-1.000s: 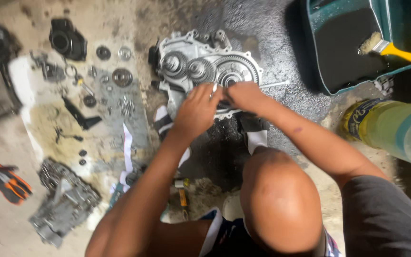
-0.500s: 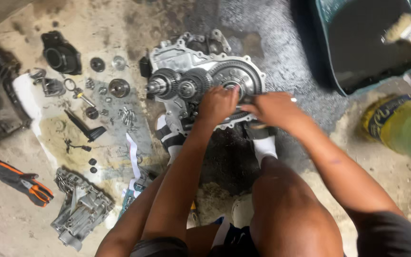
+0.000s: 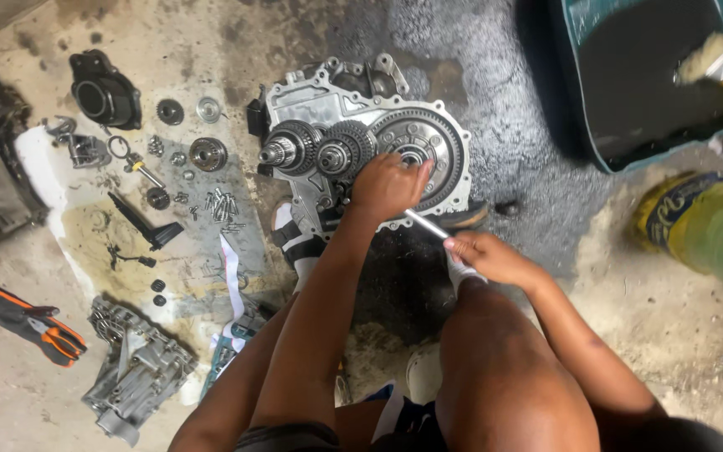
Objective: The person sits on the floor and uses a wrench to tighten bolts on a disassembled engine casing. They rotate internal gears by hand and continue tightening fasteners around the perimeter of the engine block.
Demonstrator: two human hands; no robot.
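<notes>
Rod pinched in right hand; left hand curled on gear.

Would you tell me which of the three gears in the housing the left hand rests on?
The large ring gear, rightmost and biggest; left hand covers its lower-left edge.

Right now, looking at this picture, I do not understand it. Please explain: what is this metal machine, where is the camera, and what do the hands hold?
The camera sits on the person's head and looks down at a dirty concrete floor. The metal machine is an opened gearbox casing with toothed gears showing. The left hand rests on the large ring gear. The right hand grips a thin metal rod. To the left lie small parts and bolts, orange-handled pliers and another metal part. A teal tub stands at top right.
</notes>
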